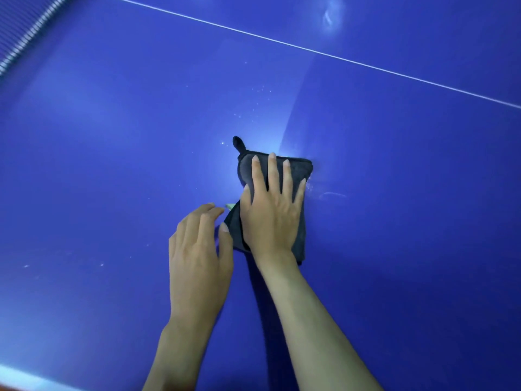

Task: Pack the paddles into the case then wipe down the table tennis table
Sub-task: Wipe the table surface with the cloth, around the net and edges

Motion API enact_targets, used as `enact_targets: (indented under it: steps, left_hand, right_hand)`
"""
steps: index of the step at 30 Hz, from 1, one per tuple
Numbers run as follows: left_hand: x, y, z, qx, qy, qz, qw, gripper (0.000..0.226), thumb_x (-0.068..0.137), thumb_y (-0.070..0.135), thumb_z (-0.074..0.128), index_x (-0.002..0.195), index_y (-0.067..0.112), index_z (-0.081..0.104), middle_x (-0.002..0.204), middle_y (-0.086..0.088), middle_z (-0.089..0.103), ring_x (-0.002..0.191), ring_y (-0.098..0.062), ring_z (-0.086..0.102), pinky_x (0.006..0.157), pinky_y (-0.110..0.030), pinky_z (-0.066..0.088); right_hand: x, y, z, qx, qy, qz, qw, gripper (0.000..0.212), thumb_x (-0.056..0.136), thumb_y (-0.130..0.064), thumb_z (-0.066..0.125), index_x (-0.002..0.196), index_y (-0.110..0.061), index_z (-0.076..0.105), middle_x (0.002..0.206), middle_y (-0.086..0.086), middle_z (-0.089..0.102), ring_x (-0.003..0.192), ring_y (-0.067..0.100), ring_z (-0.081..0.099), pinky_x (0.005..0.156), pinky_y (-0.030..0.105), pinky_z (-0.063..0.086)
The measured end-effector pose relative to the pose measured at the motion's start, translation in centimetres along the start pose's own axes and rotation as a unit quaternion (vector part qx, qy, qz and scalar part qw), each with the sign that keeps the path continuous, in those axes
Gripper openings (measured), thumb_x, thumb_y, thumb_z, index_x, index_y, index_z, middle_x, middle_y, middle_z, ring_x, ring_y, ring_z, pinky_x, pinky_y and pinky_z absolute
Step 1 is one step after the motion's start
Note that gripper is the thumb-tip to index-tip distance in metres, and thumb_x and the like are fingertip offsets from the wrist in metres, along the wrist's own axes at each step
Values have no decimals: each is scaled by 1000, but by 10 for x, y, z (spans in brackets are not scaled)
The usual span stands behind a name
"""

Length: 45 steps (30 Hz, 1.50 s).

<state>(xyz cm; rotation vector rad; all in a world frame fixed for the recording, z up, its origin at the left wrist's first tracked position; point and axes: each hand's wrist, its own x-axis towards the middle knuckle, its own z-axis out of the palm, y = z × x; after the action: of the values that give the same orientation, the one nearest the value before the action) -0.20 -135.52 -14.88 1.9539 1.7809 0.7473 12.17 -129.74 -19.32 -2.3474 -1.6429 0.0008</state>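
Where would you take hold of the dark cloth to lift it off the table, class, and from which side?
Pinch the small loop sticking out at the dark cloth's far left corner, coming from beyond: it lies free, while the right hand presses the rest flat.

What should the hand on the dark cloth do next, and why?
Probably slide the folded dark grey cloth forward, away from the person: the right hand presses it flat on the blue table tennis table, and white specks lie just beyond it.
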Motion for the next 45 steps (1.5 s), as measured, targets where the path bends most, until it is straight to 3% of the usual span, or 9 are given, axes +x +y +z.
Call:
enact_targets:
  steps: [5, 9, 16, 25, 37, 45]
  left_hand:
    - [14, 19, 11, 24, -11, 35, 999, 27, 104, 25, 47, 126, 18, 62, 134, 2, 61, 125, -22, 53, 96, -42, 46]
    - [16, 47, 35, 28, -29, 69, 997, 24, 104, 22, 49, 122, 17, 64, 133, 2, 61, 125, -20, 53, 95, -40, 45]
    - [4, 107, 90, 45, -62, 135, 988, 17, 100, 8, 61, 115, 13, 68, 129, -1, 63, 117, -21, 56, 94, -37, 44]
    - [-31, 209, 168, 35, -90, 183, 978, 21, 100, 15, 52, 114, 13, 67, 128, -1, 63, 118, -21, 55, 95, -36, 40]
    - [-87, 359, 284, -31, -132, 197, 971, 22, 99, 16, 51, 113, 14, 68, 128, 2, 64, 119, -21, 56, 97, -32, 37]
    - [-99, 412, 322, -35, -141, 207, 968, 23, 98, 18, 50, 111, 16, 68, 126, 4, 64, 117, -19, 56, 98, -30, 35]
  right_hand:
    - [32, 39, -4, 10, 23, 0, 1000, 53, 104, -37, 47, 157, -29, 46, 167, 0, 38, 156, 25, 29, 126, 56, 24]
    - [35, 88, -15, -3, 25, 18, 1000, 54, 104, -39, 43, 158, -31, 44, 168, 0, 35, 157, 25, 27, 127, 54, 23]
    - [24, 186, -42, -11, 18, 33, 999, 54, 105, -41, 43, 159, -32, 42, 170, 0, 33, 158, 24, 25, 126, 54, 23]
    - [2, 339, -84, -24, 23, 89, 995, 55, 105, -42, 42, 160, -33, 40, 170, 0, 31, 159, 24, 24, 127, 53, 23]
    - [-37, 565, -143, -49, 16, 139, 989, 57, 106, -48, 37, 161, -37, 35, 172, -4, 27, 160, 21, 20, 129, 55, 17]
    - [-55, 660, -168, -41, 1, 151, 988, 58, 107, -48, 37, 163, -37, 31, 173, -4, 23, 161, 20, 15, 130, 54, 15]
